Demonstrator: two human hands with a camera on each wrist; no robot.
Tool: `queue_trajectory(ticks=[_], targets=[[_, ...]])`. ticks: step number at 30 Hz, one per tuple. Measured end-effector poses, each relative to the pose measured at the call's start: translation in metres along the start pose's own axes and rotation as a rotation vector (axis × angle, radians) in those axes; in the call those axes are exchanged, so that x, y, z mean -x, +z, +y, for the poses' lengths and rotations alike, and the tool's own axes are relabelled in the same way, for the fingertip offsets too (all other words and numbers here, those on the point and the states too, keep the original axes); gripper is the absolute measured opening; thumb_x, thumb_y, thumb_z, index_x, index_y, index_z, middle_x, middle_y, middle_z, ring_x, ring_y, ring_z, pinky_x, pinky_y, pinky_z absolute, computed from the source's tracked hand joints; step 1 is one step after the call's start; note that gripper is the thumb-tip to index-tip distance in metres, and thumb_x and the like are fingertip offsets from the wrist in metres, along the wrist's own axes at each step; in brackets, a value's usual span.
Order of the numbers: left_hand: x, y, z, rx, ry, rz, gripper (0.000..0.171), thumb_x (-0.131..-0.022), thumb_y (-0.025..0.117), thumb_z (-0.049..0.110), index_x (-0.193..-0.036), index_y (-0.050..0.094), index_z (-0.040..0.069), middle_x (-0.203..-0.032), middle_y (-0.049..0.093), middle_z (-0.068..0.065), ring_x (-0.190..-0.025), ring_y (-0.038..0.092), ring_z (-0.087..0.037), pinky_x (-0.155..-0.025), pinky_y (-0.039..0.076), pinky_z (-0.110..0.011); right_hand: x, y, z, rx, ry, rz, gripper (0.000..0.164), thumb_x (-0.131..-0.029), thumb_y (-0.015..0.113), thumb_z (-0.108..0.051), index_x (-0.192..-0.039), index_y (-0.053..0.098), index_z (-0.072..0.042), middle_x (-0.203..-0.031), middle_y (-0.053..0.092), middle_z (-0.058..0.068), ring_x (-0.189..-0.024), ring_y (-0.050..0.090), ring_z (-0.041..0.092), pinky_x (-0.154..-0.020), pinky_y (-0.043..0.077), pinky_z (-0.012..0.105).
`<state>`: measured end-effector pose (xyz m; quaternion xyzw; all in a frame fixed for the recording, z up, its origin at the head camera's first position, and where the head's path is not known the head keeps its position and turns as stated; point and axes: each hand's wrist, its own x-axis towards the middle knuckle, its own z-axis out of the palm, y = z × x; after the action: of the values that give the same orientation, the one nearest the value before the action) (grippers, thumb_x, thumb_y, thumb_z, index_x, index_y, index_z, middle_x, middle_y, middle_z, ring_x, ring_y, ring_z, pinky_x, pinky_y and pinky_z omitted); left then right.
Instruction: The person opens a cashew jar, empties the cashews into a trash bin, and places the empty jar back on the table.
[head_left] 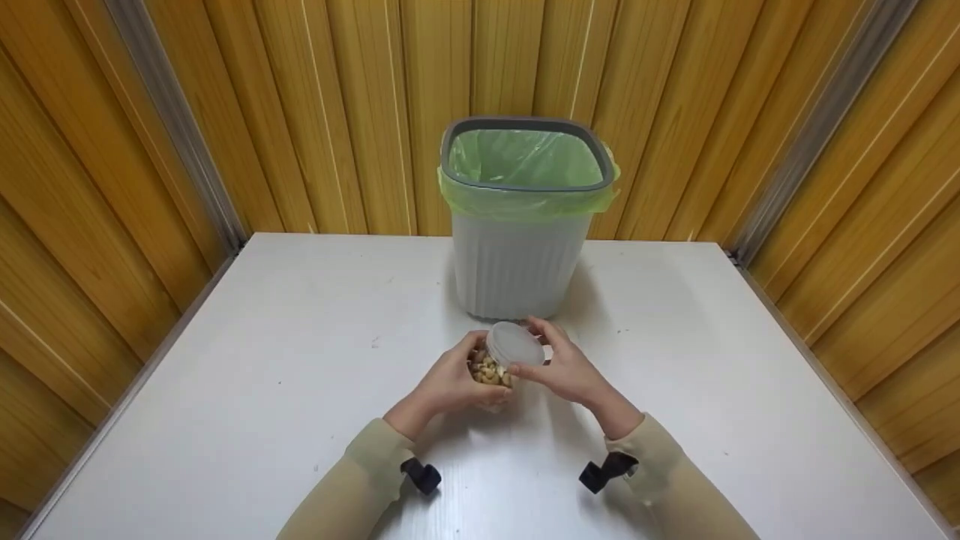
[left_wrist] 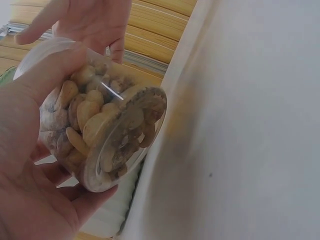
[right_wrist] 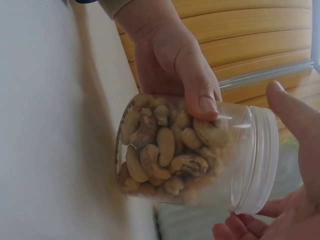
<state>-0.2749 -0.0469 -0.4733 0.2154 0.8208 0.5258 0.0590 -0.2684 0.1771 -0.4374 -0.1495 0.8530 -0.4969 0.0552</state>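
My left hand (head_left: 452,381) grips a clear plastic jar (right_wrist: 172,150) of cashew nuts by its side. It is tilted, with its base visible in the left wrist view and its frosted white screw lid (head_left: 517,345) leaning toward the right hand. Thumb on one side, fingers curled round the other: that is the left grip. My right hand (head_left: 571,371) is spread around the lid. In the right wrist view its thumb (right_wrist: 287,102) stands apart from the lid, and its fingertips are right at the lid's lower rim.
Behind the hands stands a grey-white waste bin (head_left: 517,262) with a green bag liner (head_left: 525,202) folded over its rim. The white table (head_left: 300,360) is bordered by wood-look panels (head_left: 360,112) at the back and sides. Each wrist wears a small black strap mount (head_left: 422,477).
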Motion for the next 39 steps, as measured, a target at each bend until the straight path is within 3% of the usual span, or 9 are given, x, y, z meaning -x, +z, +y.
queue_trajectory(ticks=[3, 10, 18, 39], targets=[[-0.0005, 0.0004, -0.0003, -0.004, 0.002, 0.005, 0.088, -0.075, 0.093, 0.032, -0.148, 0.046, 0.019, -0.135, 0.061, -0.006, -0.114, 0.06, -0.022, -0.1, 0.051, -0.046, -0.0001, 0.0024, -0.0019, 0.019, 0.039, 0.041, 0.096, -0.083, 0.085, -0.042, -0.157, 0.037, -0.003, -0.148, 0.048, 0.019, -0.129, 0.047, 0.034, -0.1, 0.047, 0.048], [-0.0011, 0.0003, -0.0007, -0.025, 0.014, 0.012, 0.089, -0.074, 0.093, 0.032, -0.148, 0.046, 0.017, -0.133, 0.062, -0.008, -0.113, 0.061, -0.022, -0.099, 0.052, -0.046, 0.0008, 0.0037, -0.0019, 0.018, 0.03, 0.046, 0.09, -0.084, 0.085, -0.037, -0.154, 0.041, -0.003, -0.149, 0.048, 0.019, -0.126, 0.048, 0.032, -0.096, 0.049, 0.044], [-0.0011, -0.0001, -0.0001, -0.035, 0.002, 0.009, 0.089, -0.075, 0.093, 0.03, -0.149, 0.046, 0.017, -0.136, 0.062, -0.009, -0.115, 0.061, -0.022, -0.101, 0.051, -0.046, 0.0007, 0.0016, 0.0006, -0.01, 0.001, 0.009, 0.085, -0.088, 0.082, -0.029, -0.155, 0.038, -0.002, -0.157, 0.041, 0.021, -0.136, 0.046, 0.037, -0.105, 0.047, 0.056], [-0.0012, 0.0001, -0.0018, -0.017, 0.031, -0.002, 0.088, -0.074, 0.093, 0.028, -0.148, 0.047, 0.016, -0.132, 0.063, -0.008, -0.111, 0.06, -0.02, -0.099, 0.051, -0.045, 0.0014, -0.0026, 0.0054, -0.005, -0.152, -0.054, 0.082, -0.086, 0.078, -0.014, -0.156, 0.037, -0.001, -0.157, 0.039, 0.023, -0.144, 0.038, 0.041, -0.113, 0.039, 0.064]])
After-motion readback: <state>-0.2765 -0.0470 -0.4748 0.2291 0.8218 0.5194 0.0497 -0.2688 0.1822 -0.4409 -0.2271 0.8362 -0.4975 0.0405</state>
